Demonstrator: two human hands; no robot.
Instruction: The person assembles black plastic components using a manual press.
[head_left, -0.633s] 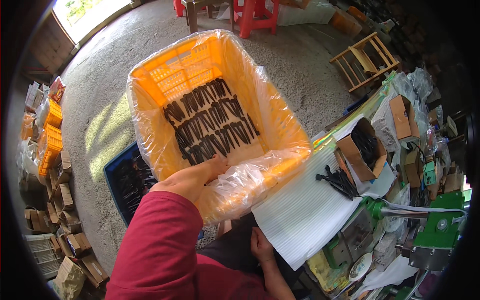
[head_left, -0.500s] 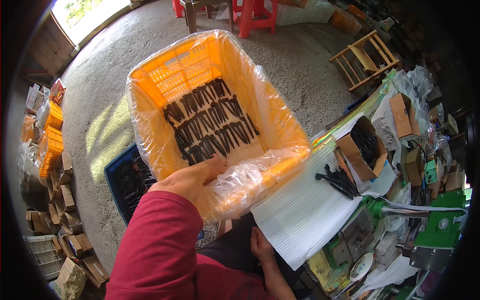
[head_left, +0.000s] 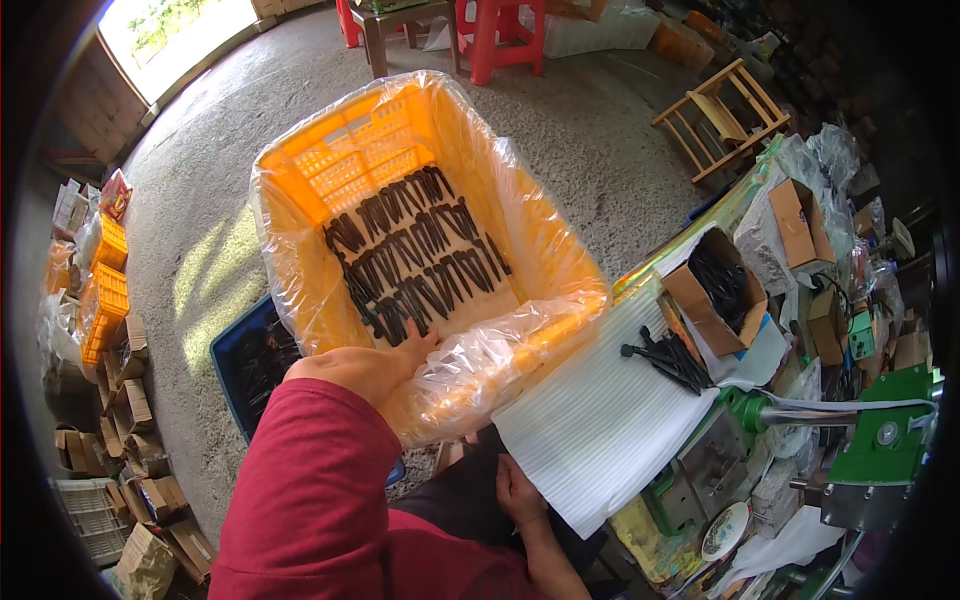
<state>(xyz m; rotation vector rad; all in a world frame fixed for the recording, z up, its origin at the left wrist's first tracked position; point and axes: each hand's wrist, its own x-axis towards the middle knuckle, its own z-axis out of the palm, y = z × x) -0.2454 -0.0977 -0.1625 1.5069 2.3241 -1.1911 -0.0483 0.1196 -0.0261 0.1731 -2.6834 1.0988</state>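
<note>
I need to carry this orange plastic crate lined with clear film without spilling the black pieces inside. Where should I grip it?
Probably best by the rims of the two short ends, a hand coming in from each side. The orange plastic crate is long and open-topped, with loose black pieces on its floor. The left hand already holds the near rim over the clear film liner, which may slip.

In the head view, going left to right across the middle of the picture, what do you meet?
Stacked orange crates → blue crate → left hand on the near rim of the plastic-lined orange crate → white corrugated sheet → open cardboard box of black parts → green machine.
</note>
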